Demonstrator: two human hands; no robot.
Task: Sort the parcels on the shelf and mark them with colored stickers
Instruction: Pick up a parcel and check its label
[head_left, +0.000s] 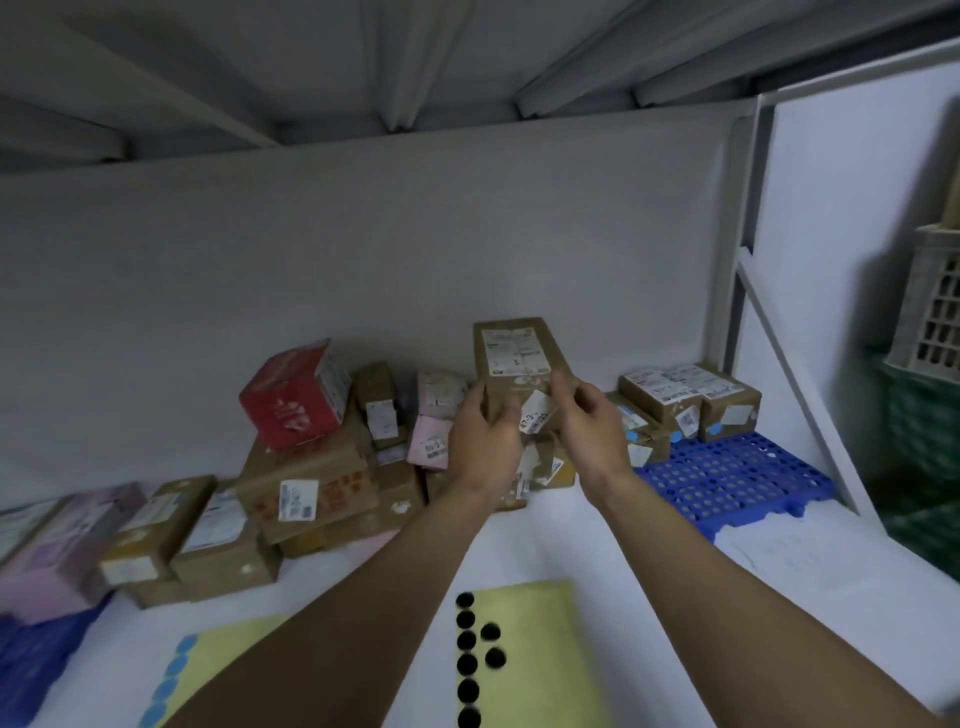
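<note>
Left grip (483, 441) and right grip (589, 428) both curl round 1 brown parcel (514, 358) labelled "47-3". Blue pallet (737, 478) at 3 o'clock carries boxes (727, 410).

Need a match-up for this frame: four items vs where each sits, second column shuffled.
1 red box
2 tall brown parcel
3 blue pallet
4 black dot stickers

A held by left hand and right hand
B on yellow sheet
C tilted atop brown carton
D under labelled cartons, far right

Pairs: 1-C, 2-A, 3-D, 4-B
</note>
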